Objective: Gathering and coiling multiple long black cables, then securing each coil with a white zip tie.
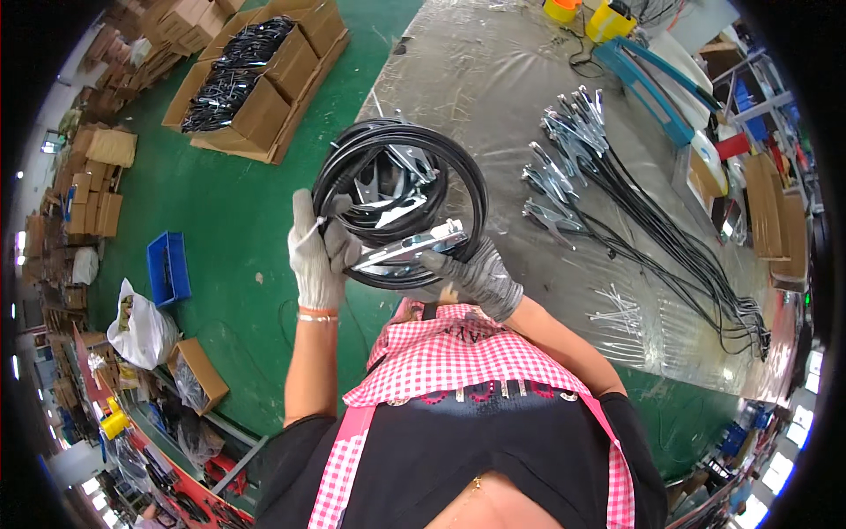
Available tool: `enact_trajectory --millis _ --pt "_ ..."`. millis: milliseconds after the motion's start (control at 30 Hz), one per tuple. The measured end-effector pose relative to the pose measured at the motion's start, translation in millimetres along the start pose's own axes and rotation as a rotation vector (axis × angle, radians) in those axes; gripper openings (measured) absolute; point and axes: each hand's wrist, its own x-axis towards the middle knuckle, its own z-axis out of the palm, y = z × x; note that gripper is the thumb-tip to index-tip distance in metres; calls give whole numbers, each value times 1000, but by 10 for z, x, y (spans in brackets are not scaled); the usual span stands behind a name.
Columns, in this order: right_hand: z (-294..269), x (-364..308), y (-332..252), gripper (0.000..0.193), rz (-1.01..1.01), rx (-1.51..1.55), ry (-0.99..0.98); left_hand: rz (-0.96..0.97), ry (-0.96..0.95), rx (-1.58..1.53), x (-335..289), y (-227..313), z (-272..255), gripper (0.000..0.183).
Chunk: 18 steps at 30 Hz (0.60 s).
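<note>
In front of my apron I hold a coil of black cable (478, 189) with a silver metal clamp (407, 250) lying across its near side. My left hand (319, 251), in a white knit glove, grips the coil's left side, and a thin white strip, apparently a cable tie, shows at its fingers. My right hand (480, 278), in a grey glove, is closed round the near right side, its fingers against the clamp. Just beyond, more coiled cable with shiny clamps (370, 187) sits at the table's left edge, partly hidden by the held coil.
Straight black cables (674, 238) with clamps lie across the plastic-covered table (476, 79) at right, near scattered white ties (617, 310). Cartons of black cables (233, 97) stand far left on the green floor. A blue bin (168, 267) and a white sack (141, 326) are at left.
</note>
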Motion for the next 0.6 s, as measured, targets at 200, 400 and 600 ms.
enact_trajectory --millis 200,400,600 --pt "567 691 565 45 273 508 -20 228 26 721 997 514 136 57" --pt "616 718 422 33 451 448 -13 139 -84 1234 1801 181 -182 62" --pt "231 653 -104 41 77 -513 509 196 -89 1370 1695 225 -134 56"
